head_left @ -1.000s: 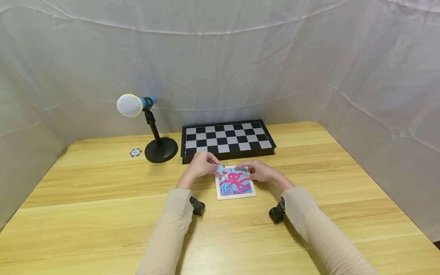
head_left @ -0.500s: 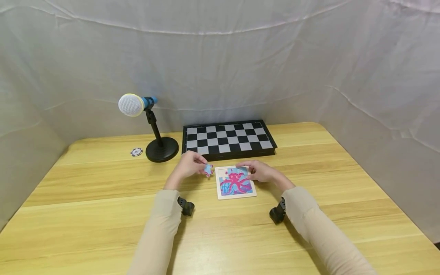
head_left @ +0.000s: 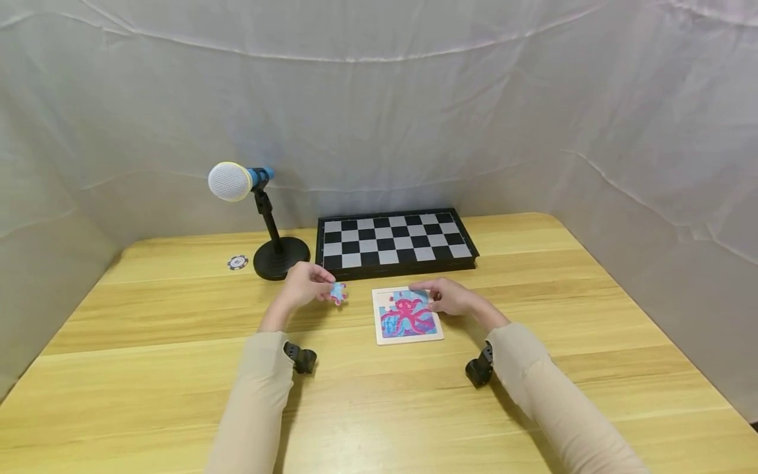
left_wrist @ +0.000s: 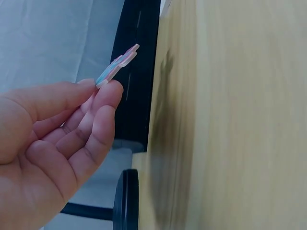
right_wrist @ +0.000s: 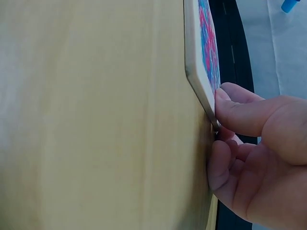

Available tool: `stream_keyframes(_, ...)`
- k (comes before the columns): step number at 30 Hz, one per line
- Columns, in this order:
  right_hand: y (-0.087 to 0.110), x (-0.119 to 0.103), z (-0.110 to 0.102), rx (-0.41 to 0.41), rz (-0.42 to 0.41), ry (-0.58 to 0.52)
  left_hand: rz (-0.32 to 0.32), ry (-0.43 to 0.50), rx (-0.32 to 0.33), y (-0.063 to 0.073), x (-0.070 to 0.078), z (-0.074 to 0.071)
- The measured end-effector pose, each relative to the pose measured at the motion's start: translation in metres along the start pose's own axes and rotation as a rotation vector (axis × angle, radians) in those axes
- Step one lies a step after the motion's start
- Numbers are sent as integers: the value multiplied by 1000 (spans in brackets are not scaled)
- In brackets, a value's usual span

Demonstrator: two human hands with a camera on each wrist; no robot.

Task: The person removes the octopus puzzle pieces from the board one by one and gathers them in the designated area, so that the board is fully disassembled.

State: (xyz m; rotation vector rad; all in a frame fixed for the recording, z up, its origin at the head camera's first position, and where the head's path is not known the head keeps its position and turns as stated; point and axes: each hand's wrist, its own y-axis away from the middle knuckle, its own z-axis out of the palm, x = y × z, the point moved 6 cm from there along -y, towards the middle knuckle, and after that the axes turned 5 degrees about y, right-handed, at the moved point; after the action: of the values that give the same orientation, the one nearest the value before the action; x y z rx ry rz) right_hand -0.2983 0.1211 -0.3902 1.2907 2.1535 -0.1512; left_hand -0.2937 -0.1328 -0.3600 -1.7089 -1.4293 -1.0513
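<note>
Left of octopus puzzle (head_left: 407, 318), farther than before: left hand (head_left: 304, 285) pinching piece (head_left: 337, 293).

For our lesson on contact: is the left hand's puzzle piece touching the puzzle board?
Apart: the head view shows tabletop between the puzzle piece, pinched by the left hand, and the puzzle board.

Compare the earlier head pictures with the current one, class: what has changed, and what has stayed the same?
The left hand, pinching a puzzle piece, has moved left, away from the puzzle board, whose pale upper-left gap is now uncovered. Nothing was let go. The right hand stayed at the board's right side; the microphone, checkered board and round chip stayed put.
</note>
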Motion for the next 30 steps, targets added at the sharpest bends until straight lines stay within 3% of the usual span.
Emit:
stream_keyframes(14, 0, 0, 0, -1, 24, 2, -39, 10, 12, 8, -21, -22)
stream_keyframes(30, 0, 0, 0, 4, 24, -7, -90, -23, -20, 9, -33, -29)
